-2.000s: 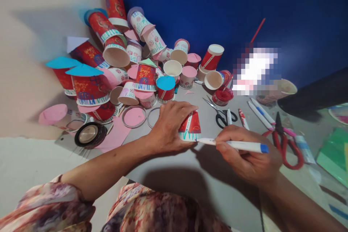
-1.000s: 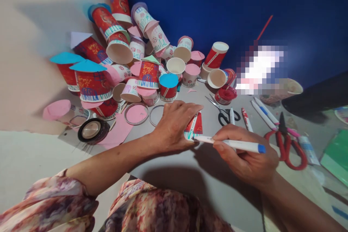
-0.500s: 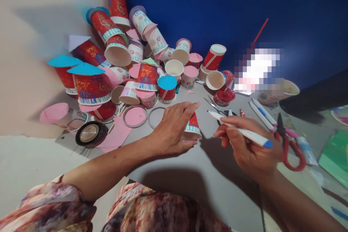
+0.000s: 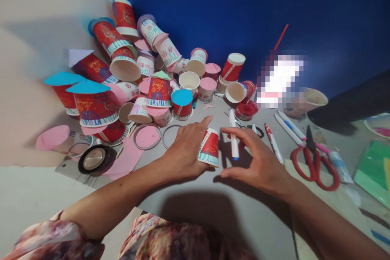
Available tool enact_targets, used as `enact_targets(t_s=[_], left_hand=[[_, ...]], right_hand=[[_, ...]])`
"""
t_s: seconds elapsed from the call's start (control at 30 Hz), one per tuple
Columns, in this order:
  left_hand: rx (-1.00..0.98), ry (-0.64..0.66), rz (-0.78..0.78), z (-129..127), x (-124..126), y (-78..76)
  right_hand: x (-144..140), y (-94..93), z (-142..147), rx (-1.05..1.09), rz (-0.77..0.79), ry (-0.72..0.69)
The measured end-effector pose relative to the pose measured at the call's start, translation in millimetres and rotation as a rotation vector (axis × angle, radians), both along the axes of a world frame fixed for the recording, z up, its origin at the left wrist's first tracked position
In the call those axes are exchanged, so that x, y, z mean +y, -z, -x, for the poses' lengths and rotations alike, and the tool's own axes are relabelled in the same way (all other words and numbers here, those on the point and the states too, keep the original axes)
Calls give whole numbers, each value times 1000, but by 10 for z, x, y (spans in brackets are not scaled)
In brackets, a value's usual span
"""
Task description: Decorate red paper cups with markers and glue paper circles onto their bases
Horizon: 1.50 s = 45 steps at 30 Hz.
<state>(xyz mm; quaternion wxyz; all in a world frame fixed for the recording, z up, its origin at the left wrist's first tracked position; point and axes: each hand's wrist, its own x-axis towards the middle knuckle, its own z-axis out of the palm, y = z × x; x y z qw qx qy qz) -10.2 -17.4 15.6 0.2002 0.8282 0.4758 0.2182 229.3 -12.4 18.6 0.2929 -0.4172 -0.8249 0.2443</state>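
Beside a red-and-white paper cup (image 4: pixel 210 148) with teal strokes along its lower rim, my left hand (image 4: pixel 185 148) lies against the cup's left side, holding it upside down on the table. Just to the right, my right hand (image 4: pixel 258 154) faces the cup with thumb and forefinger spread apart. A white marker (image 4: pixel 234 140) with a blue end is tucked among its fingers, the blue end pointing towards me. Behind that hand, small scissors (image 4: pixel 258 131) are partly hidden.
Decorated paper cups (image 4: pixel 160 91) are heaped at the back left. Nearer stand a tape roll (image 4: pixel 96 159), two metal rings (image 4: pixel 147 137) and pink paper (image 4: pixel 129 160). To the right lie red-handled scissors (image 4: pixel 315 166), several markers (image 4: pixel 274 144) and a red paint jar (image 4: pixel 246 110).
My right hand has moved left towards the cup, its thumb and forefinger spreading. The marker has swung from pointing left to pointing away from me. More of the cup shows beside my left hand.
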Motion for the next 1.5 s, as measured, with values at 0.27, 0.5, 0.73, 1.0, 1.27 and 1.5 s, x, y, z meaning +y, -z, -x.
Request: enact_targets(t_s=[0.27,0.5,0.73,1.0,1.27,1.5], left_hand=[[-92,73,-208,-43,-49,29],[-545,99,253,49,-24,-154],[-833,152,483,70,64,-118],[-645,-52,186,7,53,-104],[-633,-62,152,11,78,-96],[-545,-35,65,33,90,-67]], right_hand=[[-9,73,54,25,-38,-45],[87,78,-165,460,237,-28],[149,148,-195,579,405,-78],[70,-97,-167,701,73,234],[-119,-258,-211,630,-103,218],[-200,-273,-176,499,-164,138]])
